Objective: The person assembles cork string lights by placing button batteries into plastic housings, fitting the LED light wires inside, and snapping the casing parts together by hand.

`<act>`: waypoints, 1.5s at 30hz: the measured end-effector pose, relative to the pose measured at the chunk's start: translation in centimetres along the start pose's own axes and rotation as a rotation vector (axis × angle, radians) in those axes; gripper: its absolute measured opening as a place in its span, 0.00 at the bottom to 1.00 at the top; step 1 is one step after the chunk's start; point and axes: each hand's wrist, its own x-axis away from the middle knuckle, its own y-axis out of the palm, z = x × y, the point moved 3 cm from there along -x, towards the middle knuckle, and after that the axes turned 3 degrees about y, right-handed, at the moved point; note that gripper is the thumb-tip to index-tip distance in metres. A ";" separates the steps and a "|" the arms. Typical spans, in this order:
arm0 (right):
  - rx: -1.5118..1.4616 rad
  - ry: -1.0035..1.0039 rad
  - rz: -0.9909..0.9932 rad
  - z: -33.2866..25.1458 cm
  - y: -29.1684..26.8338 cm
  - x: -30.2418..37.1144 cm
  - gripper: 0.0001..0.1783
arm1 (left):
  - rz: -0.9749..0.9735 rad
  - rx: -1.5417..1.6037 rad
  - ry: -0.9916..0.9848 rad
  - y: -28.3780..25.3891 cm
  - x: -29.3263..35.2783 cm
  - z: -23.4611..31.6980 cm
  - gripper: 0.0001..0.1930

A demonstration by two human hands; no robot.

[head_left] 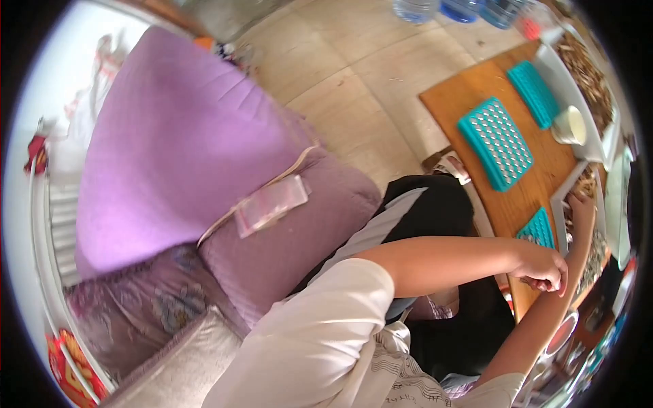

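- Your left hand (pixel 544 266) hangs over the near part of the wooden table (pixel 445 98), fingers curled inward; cannot tell whether they clamp anything.
- Your right hand (pixel 581 204) reaches down into the nearer white tray (pixel 556 207), at the brown pieces (pixel 586 182); finger state cannot be told.
- Near teal rack (pixel 539 228): just beyond your left hand, small silvery pieces at its near end.
- Larger teal rack (pixel 480 156): farther and to the left, filled with rows of silvery pieces.
- Third teal rack (pixel 534 94): beyond it, near the white cup (pixel 575 126).
- Farther white tray (pixel 561 81): along the table's right side, holding brown pieces.
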 end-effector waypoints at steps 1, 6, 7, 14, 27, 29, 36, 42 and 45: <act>-0.128 -0.019 -0.070 0.8 -0.8 -2.0 0.09 | 0.026 -0.037 -0.002 -0.2 -0.7 0.6 0.06; -0.193 0.009 -0.075 2.7 -0.4 0.2 0.10 | 0.012 -0.104 -0.049 -0.2 1.8 0.8 0.06; -0.239 0.092 -0.127 0.4 2.9 2.1 0.10 | 0.080 -0.094 -0.084 -1.3 3.3 0.6 0.07; 0.115 -0.150 0.600 -3.9 -2.9 9.9 0.18 | 0.050 0.110 0.099 -1.6 1.6 2.2 0.13; -0.874 -0.268 0.664 -2.3 3.6 21.9 0.10 | 0.394 0.015 0.343 -1.2 0.7 2.1 0.11; -0.790 -0.245 0.698 -3.0 4.2 22.2 0.10 | 0.409 -0.051 0.275 -1.5 0.5 1.9 0.11; -0.507 -0.243 0.834 -3.5 3.6 23.0 0.09 | 0.565 -0.304 0.152 -1.1 0.1 1.4 0.11; -0.337 -0.359 0.851 -3.0 4.3 22.2 0.09 | 0.598 -0.404 0.187 -1.7 0.4 1.6 0.06; -0.302 -0.375 0.872 -2.6 4.5 21.8 0.09 | 0.627 -0.398 0.196 -1.7 -0.1 0.8 0.06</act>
